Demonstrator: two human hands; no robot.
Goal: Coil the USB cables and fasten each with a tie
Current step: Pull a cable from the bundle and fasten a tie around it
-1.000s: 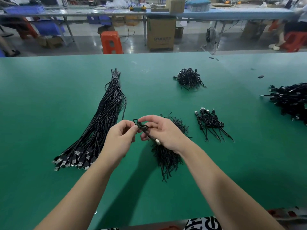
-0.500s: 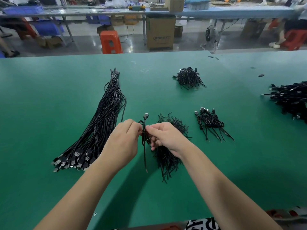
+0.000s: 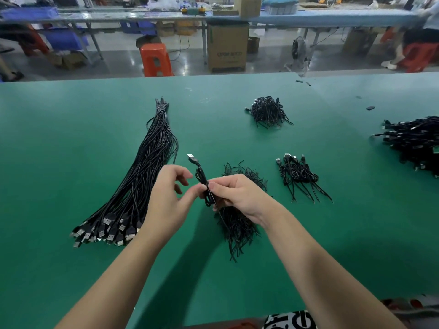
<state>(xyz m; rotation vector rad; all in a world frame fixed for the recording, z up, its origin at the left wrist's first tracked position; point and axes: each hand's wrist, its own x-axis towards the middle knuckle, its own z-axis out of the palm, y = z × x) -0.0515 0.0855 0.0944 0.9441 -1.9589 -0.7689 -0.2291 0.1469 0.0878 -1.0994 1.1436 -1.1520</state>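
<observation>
Coiled USB cable (image 3: 203, 184) held upright above green tabletop (image 3: 59, 138), plug end (image 3: 191, 157) up, just left of loose tie pile (image 3: 237, 222). Right hand (image 3: 237, 193) pinches coil at middle between thumb and fingers. Left hand (image 3: 166, 200) thumb touches coil, other fingers loosely curled, holding nothing. Straight cable bundle (image 3: 142, 176) lies left of tie pile; small finished coil group (image 3: 299, 176) right of it; second tie heap (image 3: 268, 111) beyond.
</observation>
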